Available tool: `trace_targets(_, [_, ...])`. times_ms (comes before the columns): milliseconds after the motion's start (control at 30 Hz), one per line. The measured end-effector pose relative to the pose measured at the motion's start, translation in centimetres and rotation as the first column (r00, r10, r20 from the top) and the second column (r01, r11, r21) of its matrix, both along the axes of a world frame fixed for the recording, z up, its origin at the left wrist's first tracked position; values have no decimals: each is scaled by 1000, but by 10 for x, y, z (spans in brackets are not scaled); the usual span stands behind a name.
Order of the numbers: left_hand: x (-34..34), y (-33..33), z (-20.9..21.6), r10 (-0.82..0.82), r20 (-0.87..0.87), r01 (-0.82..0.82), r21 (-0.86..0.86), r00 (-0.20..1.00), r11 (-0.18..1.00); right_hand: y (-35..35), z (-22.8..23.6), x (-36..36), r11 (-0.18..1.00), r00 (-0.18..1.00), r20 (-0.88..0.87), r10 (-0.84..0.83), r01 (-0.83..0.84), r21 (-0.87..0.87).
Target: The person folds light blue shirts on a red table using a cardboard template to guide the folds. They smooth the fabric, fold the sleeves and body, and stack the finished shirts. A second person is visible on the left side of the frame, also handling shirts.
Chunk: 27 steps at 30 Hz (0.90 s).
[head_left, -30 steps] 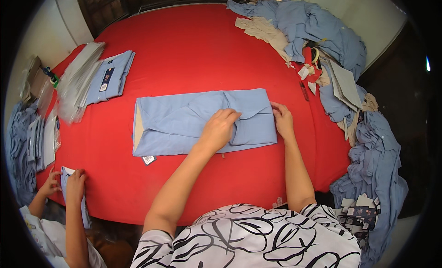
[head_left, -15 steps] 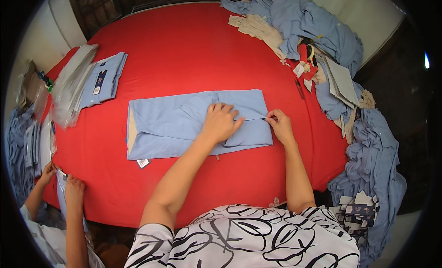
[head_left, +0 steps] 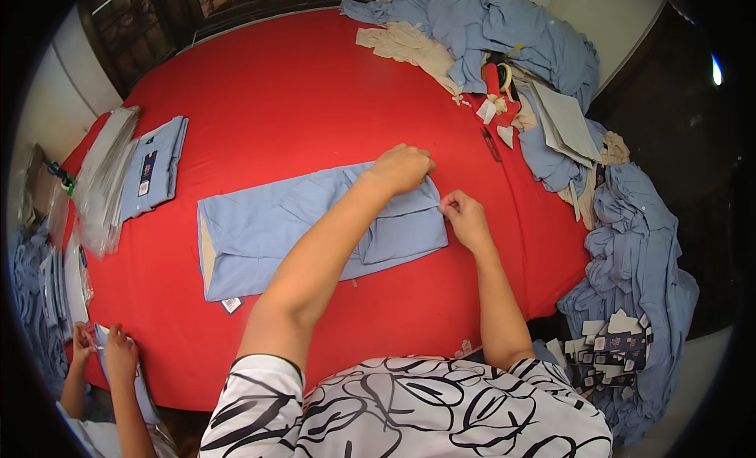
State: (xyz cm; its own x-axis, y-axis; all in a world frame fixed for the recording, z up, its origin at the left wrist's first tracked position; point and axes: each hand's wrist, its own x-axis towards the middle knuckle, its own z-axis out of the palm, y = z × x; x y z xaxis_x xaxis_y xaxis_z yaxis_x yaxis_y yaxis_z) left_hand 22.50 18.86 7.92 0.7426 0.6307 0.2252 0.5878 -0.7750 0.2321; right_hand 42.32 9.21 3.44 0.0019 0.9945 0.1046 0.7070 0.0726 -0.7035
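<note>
A light-blue shirt [head_left: 260, 237] lies folded into a long rectangle in front of me, with a beige strip at its left end. My left hand [head_left: 402, 169] reaches across it to the far right corner; its fingers curl down at the shirt's far edge, the tips partly hidden. At the right end, my right hand [head_left: 465, 215] pinches the shirt's edge between thumb and fingers. A white and dark tag [head_left: 231, 305] sticks out from under the near left edge.
Red cloth [head_left: 260, 111] covers the table. Far left are clear plastic bags [head_left: 106, 182] and a folded, tagged shirt [head_left: 161, 163]. Blue garments [head_left: 520, 33] heap at far right, near small snips [head_left: 491, 144] and cards [head_left: 563, 123]. A co-worker's hands [head_left: 118, 352] hold something bluish at lower left.
My left hand has gone from lying on the shirt's middle to its far right corner, its fingers now curled. The right hand keeps its pinch. The whole view has shifted and tilted slightly.
</note>
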Motion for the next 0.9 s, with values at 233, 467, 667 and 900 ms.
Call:
trace_targets(233, [-18, -23, 26, -46, 197, 39, 35, 979, 999, 7, 36, -35, 985, 773, -611, 172, -133, 109])
trace_targets(467, [-30, -31, 9, 83, 336, -115, 76, 938, 990, 3, -6, -25, 904, 645, -764, -27, -311, -294])
trace_targets(667, [-23, -46, -1, 150, 497, -189, 27, 855, 982, -12, -26, -27, 943, 548, -830, -101, -214, -256])
trace_targets(900, [-56, -140, -52, 409, 311, -441, 36, 858, 897, -25, -16, -41, 889, 193, -912, -362, -222, -400])
